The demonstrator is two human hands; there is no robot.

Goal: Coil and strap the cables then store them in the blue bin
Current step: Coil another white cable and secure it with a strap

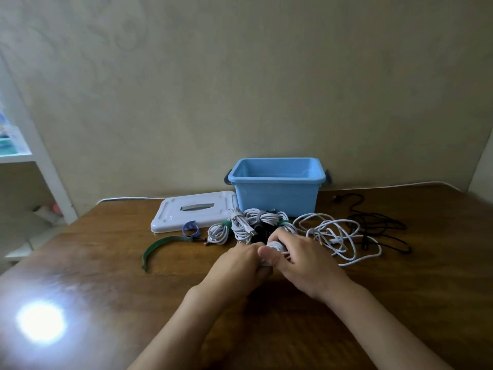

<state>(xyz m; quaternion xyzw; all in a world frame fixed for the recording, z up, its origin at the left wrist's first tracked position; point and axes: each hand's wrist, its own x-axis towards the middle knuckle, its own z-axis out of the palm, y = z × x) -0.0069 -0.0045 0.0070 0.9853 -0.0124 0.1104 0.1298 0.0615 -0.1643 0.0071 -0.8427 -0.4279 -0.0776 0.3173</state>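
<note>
Hands meet low over the wooden table (400, 303): the left hand (240, 265) and the right hand (306, 260) both curl round a small coil of white cable (276, 247), whose loose length (330, 231) sprawls to the right. Behind them lie strapped bundles (240, 225), crowding the front of the open blue bin (277, 190) at the wall. A black cable (378, 225) lies tangled farther right. Left are the white lid (192, 213), a blue strap (190, 227) and a green strap (160, 245).
</note>
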